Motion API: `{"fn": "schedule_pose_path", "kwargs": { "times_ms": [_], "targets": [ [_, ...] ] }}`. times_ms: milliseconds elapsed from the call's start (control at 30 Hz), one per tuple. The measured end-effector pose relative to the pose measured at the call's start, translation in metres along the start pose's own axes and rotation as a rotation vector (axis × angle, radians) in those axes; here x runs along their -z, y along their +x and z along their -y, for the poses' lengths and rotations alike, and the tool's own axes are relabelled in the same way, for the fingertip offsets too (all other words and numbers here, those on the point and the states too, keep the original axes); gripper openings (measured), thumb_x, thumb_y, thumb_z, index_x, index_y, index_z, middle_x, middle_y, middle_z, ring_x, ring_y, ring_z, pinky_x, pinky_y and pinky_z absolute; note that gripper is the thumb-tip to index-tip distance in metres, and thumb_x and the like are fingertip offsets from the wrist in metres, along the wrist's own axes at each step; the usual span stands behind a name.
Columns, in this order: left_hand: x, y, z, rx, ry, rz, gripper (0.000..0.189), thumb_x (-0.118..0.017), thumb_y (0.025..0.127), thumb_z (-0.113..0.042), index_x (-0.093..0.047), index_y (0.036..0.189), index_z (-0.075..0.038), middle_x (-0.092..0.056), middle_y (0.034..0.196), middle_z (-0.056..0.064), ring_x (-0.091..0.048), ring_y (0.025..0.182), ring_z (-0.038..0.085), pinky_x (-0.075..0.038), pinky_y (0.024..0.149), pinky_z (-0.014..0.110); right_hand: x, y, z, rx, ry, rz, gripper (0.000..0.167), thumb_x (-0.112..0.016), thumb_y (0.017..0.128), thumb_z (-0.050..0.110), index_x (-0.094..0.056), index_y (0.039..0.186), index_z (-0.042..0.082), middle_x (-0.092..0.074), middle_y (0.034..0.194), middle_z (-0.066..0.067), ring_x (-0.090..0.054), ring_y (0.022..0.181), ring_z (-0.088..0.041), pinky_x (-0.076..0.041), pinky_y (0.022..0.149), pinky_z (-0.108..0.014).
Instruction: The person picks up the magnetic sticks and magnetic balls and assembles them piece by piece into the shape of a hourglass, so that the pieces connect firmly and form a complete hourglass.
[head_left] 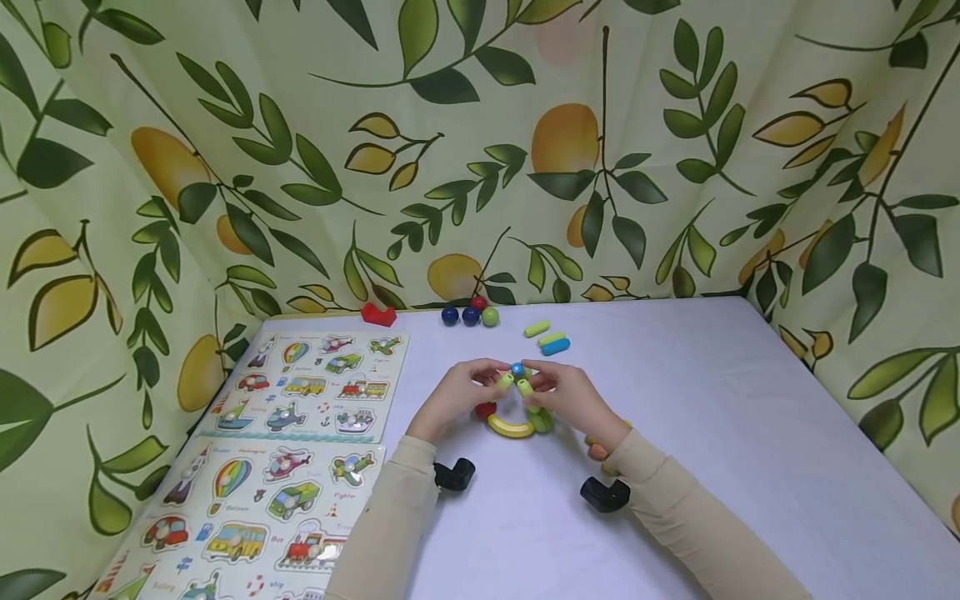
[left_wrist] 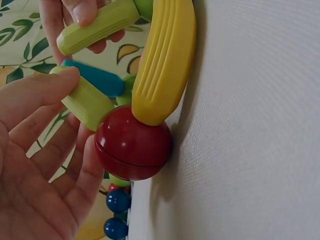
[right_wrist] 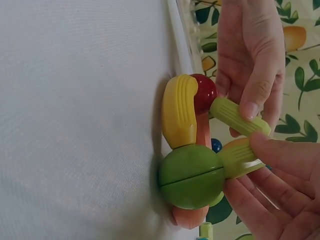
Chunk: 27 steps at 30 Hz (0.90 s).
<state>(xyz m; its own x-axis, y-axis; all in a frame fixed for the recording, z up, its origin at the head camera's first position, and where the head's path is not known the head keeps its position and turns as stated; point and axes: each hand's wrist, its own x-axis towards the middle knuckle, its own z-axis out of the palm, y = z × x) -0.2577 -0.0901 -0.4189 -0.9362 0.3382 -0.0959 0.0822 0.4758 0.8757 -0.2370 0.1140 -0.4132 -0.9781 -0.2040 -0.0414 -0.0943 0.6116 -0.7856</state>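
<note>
My left hand (head_left: pixel 468 392) pinches a light green ribbed stick (left_wrist: pixel 89 102) rising from a red ball (left_wrist: pixel 132 142). With thumb and fingers, my right hand (head_left: pixel 567 393) holds a second light green stick (right_wrist: pixel 241 159), which stands on a green ball (right_wrist: pixel 191 176). A curved yellow piece (head_left: pixel 512 427) joins the two balls low on the table. The upper ends of both sticks lean toward each other. Behind them a blue stick (left_wrist: pixel 97 79) slants upward, its end showing between the hands in the head view. Orange pieces (right_wrist: pixel 190 216) sit low behind the green ball.
Two picture puzzle boards (head_left: pixel 397 354) lie at the left. Along the back are a red notched block (head_left: pixel 378 314), dark blue balls (head_left: pixel 450 316), a red ball (head_left: pixel 478 302) and a green ball (head_left: pixel 490 317). Loose green sticks and a blue stick (head_left: pixel 556 347) lie beyond my right hand.
</note>
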Motion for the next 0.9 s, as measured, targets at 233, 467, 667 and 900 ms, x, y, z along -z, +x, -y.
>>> {"fn": "schedule_pose_path", "kwargs": {
  "times_ms": [233,467,667,900],
  "targets": [
    [-0.0013,0.0020,0.0027,-0.023,-0.004,0.005,0.033,-0.075,0.087,-0.017,-0.070,0.119,-0.018,-0.066,0.099,0.002,-0.057,0.097,0.017,-0.047,0.075,0.024,-0.0003,-0.0001,-0.0013,0.016,0.004,-0.013,0.048,-0.076,0.087,0.011,-0.062,0.133,0.007,-0.074,0.105,-0.008,-0.067,0.103,-0.024,-0.060,0.082,-0.033],
    [-0.0028,0.0021,0.0024,-0.030,-0.008,0.000,0.033,-0.076,0.086,-0.016,-0.070,0.119,-0.017,-0.066,0.099,0.003,-0.057,0.096,0.017,-0.047,0.076,0.024,-0.0022,0.0019,-0.0025,-0.034,0.005,-0.014,0.046,-0.075,0.087,0.011,-0.064,0.132,0.007,-0.074,0.108,-0.009,-0.066,0.103,-0.023,-0.060,0.081,-0.030],
    [-0.0039,0.0016,0.0017,-0.026,-0.021,0.001,0.033,-0.076,0.086,-0.014,-0.070,0.118,-0.017,-0.065,0.098,0.002,-0.056,0.095,0.017,-0.047,0.076,0.023,-0.0032,0.0034,-0.0033,-0.052,0.011,-0.017,0.047,-0.075,0.088,0.012,-0.064,0.133,0.008,-0.074,0.109,-0.008,-0.066,0.103,-0.022,-0.060,0.080,-0.028],
    [0.0039,0.0036,0.0058,0.025,-0.067,-0.027,0.038,-0.077,0.086,-0.023,-0.068,0.123,-0.020,-0.067,0.108,0.003,-0.059,0.102,0.018,-0.050,0.084,0.029,-0.0007,-0.0019,-0.0080,-0.085,0.098,-0.017,0.050,-0.078,0.086,0.019,-0.063,0.133,0.010,-0.067,0.129,-0.013,-0.061,0.120,-0.032,-0.055,0.098,-0.042]
  ]
}}
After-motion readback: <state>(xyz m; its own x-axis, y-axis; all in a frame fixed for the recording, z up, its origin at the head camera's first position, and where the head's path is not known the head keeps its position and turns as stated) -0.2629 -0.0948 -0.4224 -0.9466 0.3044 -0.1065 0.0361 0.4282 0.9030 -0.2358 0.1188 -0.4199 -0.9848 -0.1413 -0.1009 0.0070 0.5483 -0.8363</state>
